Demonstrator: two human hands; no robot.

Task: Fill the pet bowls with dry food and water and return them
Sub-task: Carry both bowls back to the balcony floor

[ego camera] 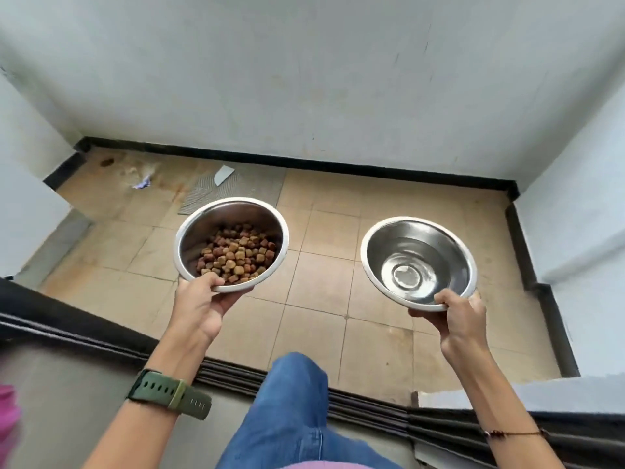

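The left hand point(199, 308) grips the near rim of a steel bowl point(192, 228) holding brown kibble point(236, 253), thumb hooked over the edge and fingers under it. The right hand point(455, 314) clasps a second steel bowl point(378, 238) the same way; it holds clear water point(411, 265). Both bowls are carried in the air over a tan tiled floor point(321, 279), well apart from each other. A green watch point(169, 394) sits on the left wrist. On the tiles by the far wall lie a grey mat point(253, 186), a white shard point(223, 174) on it, and a paper scrap point(142, 182). A jeans-clad knee point(294, 401) steps over dark sliding-door tracks point(365, 409).
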